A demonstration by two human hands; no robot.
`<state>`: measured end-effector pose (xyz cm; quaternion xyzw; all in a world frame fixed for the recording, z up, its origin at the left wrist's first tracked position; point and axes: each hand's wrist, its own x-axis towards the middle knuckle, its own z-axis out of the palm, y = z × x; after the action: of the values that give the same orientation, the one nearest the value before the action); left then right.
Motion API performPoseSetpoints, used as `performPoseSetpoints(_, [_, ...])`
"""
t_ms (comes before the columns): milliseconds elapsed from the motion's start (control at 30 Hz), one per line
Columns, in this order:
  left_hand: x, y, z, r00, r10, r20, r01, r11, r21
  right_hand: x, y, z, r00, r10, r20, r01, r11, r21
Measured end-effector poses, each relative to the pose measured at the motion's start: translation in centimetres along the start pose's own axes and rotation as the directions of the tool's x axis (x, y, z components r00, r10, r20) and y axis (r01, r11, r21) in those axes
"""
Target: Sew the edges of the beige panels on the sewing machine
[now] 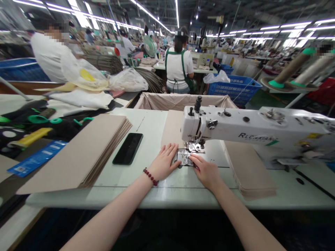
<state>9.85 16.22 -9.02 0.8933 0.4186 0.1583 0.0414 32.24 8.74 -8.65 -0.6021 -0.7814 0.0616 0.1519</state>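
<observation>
A white sewing machine (251, 130) stands on the pale table (146, 188). My left hand (165, 161), with a red bead bracelet at the wrist, lies flat with fingers stretched out beside the metal needle plate (184, 156). My right hand (205, 170) rests just right of the plate, fingers extended toward the presser foot (195, 147). A beige piece (171, 129) lies under the machine head, running away from my left hand. Neither hand grips anything that I can see.
A stack of beige pieces (83, 153) and a black phone (128, 148) lie to the left; another beige stack (248, 170) sits on the right. A cloth-lined bin (180, 101) stands behind the table. A person in a green apron (179, 68) and blue crates (235, 89) are beyond.
</observation>
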Motion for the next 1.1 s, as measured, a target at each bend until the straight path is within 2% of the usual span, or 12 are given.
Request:
performPoseSetpoints(200, [-0.6, 0.4, -1.1, 0.978, -0.192, -0.087, 0.197, 0.978, 0.063, 0.0, -0.4, -0.5, 1.000, 0.021, 0.005, -0.021, 1.000, 0.020])
performPoseSetpoints(333, [-4.1, 1.2, -1.2, 0.960, -0.259, -0.111, 0.271, 0.957, 0.108, -0.8, -0.5, -1.6, 1.000, 0.025, 0.004, -0.025, 0.998, 0.052])
performPoseSetpoints(433, [-7.8, 2.0, -1.4, 0.964, -0.253, -0.082, 0.261, 0.958, 0.117, -3.2, -0.6, -2.7, 0.997, 0.077, -0.005, -0.076, 0.994, 0.079])
performPoseSetpoints(500, [-9.9, 2.8, -1.5, 0.980, -0.196, -0.026, 0.198, 0.977, 0.081, -5.8, -0.7, -3.2, 0.986, 0.164, -0.012, -0.161, 0.980, 0.114])
performPoseSetpoints(567, [-10.9, 3.7, -1.4, 0.993, -0.109, 0.045, 0.108, 0.994, 0.013, -8.7, -1.1, -3.4, 0.957, 0.289, 0.004, -0.284, 0.936, 0.209])
performPoseSetpoints(633, [-11.0, 4.6, -1.3, 0.995, -0.032, 0.098, 0.037, 0.998, -0.049, -11.8, -1.6, -3.2, 0.919, 0.391, 0.047, -0.381, 0.854, 0.354])
performPoseSetpoints(733, [-9.9, 5.7, -1.1, 0.992, 0.028, 0.123, -0.016, 0.995, -0.098, -15.6, -2.5, -2.1, 0.893, 0.431, 0.127, -0.426, 0.722, 0.545])
performPoseSetpoints(867, [-8.6, 6.3, -1.0, 0.988, 0.087, 0.127, -0.071, 0.989, -0.126, -18.3, -3.4, 0.3, 0.861, 0.455, 0.229, -0.489, 0.614, 0.619])
performPoseSetpoints(1000, [-8.5, 6.1, -0.9, 0.987, 0.103, 0.124, -0.088, 0.989, -0.121, -18.4, -3.4, 1.6, 0.831, 0.541, 0.128, -0.511, 0.654, 0.558])
performPoseSetpoints(1100, [-8.6, 6.1, -0.9, 0.986, 0.105, 0.129, -0.090, 0.989, -0.118, -17.9, -3.1, 1.7, 0.840, 0.540, 0.048, -0.499, 0.735, 0.460])
